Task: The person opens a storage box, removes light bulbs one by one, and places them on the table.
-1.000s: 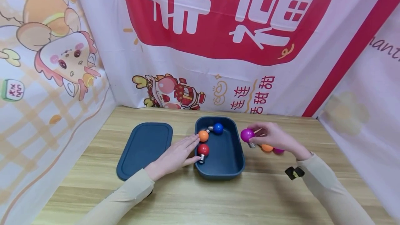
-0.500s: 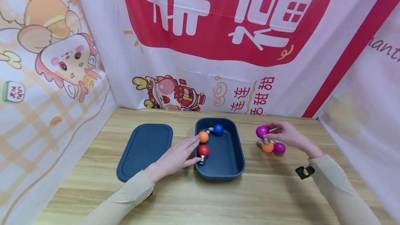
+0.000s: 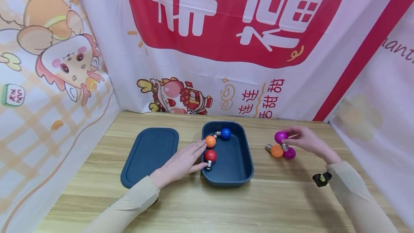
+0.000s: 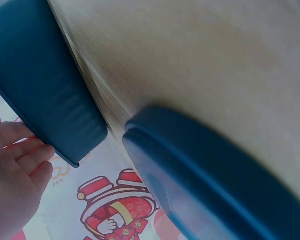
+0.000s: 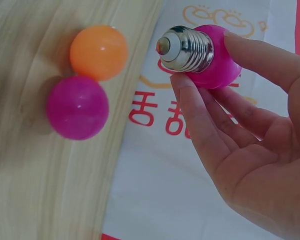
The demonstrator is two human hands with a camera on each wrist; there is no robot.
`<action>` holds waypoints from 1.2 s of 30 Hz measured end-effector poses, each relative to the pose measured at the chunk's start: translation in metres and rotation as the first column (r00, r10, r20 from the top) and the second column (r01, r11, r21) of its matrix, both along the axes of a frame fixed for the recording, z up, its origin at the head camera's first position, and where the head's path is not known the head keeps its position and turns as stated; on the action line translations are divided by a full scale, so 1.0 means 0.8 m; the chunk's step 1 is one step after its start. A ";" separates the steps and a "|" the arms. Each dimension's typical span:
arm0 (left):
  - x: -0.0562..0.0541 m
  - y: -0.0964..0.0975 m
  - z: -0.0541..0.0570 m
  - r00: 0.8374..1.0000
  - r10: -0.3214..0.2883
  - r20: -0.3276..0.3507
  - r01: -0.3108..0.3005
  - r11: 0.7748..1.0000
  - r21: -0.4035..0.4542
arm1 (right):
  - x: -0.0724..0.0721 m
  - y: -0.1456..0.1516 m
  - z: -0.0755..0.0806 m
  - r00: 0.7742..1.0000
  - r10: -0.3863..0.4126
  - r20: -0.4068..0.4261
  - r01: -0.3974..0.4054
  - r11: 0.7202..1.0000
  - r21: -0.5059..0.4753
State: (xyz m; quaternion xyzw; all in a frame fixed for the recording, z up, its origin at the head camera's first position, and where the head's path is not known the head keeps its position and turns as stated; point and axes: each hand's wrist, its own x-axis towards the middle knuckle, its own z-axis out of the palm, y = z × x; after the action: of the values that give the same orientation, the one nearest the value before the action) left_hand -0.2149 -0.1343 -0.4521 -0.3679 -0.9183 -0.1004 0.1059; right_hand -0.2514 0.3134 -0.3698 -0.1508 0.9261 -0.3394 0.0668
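My right hand (image 3: 304, 140) pinches a purple light bulb (image 3: 281, 137) between thumb and fingers. In the right wrist view, its metal screw base (image 5: 190, 50) points away from the palm. Just below it in the head view, an orange bulb (image 3: 276, 151) and a second purple bulb (image 3: 289, 153) lie side by side on the table. My left hand (image 3: 181, 159) rests with straight fingers on the left rim of a dark blue box (image 3: 231, 164). Inside the box lie a blue bulb (image 3: 225, 133), an orange bulb (image 3: 210, 141) and a red bulb (image 3: 210, 155).
A dark blue lid (image 3: 150, 155) lies flat on the wooden table (image 3: 207, 208), left of the box. Printed cloth (image 3: 194, 60) hangs behind the table and along both sides.
My right hand has moved right with the purple bulb, from beside the box to over the two loose bulbs, uncovering them in the head view. The left hand has stayed put.
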 end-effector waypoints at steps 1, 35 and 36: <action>0.000 0.000 0.000 1.000 0.000 0.001 0.000 1.000 0.000 | 0.000 0.002 -0.001 1.000 -0.002 -0.004 0.002 1.000 0.005; 0.000 0.001 0.001 1.000 0.005 0.026 -0.005 1.000 -0.001 | -0.002 0.063 -0.023 0.994 -0.107 0.027 0.105 0.991 0.080; 0.000 0.001 0.002 1.000 0.005 0.026 -0.005 1.000 -0.002 | -0.002 0.064 -0.023 0.993 -0.113 0.028 0.110 0.990 0.084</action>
State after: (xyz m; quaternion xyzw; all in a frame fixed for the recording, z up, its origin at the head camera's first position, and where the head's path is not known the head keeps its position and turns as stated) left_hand -0.2151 -0.1336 -0.4509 -0.3642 -0.9207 -0.1042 0.0938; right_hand -0.2531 0.3646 -0.3885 -0.0904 0.9450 -0.3067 0.0687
